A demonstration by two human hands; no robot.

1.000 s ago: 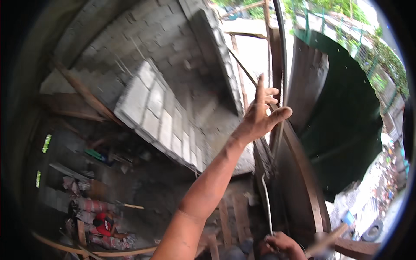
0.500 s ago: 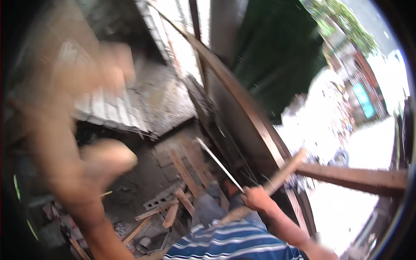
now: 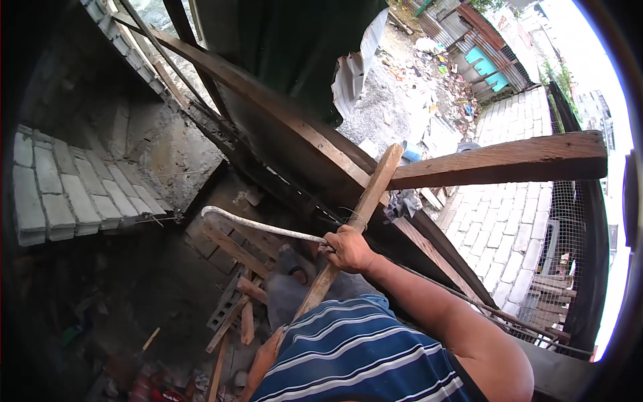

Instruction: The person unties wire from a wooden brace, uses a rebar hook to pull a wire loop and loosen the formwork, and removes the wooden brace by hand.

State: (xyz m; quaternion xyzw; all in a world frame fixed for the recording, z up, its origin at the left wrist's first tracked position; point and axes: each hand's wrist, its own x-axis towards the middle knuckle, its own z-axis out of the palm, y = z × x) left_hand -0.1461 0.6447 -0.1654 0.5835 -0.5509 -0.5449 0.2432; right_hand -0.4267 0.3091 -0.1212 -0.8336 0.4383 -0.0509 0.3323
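Gripping a curved metal bar [image 3: 258, 226], the right hand [image 3: 348, 249] is closed around the bar's near end, fingers [image 3: 333, 244] wrapped tight. The hand sits directly against a slanted wooden stick [image 3: 362, 208], which serves here as the landmark. The bar extends away from the stick toward the person's left, ending in a downward hook above stacked wooden planks [image 3: 231, 258].

The stick's upper end meets a heavy horizontal wooden beam [image 3: 499, 161]; its lower end runs down past the striped shirt [image 3: 355, 355]. A long diagonal timber [image 3: 268, 100] crosses behind the stick's upper part. A grey block wall [image 3: 63, 191] lies well to the left of the stick, beyond the planks. A paved brick walkway [image 3: 499, 221] lies to the right of the stick, below the beam.

The left hand is not visible; only 1 forearm edge [image 3: 264, 362] shows near the stick's lower end, so its finger state cannot be told.
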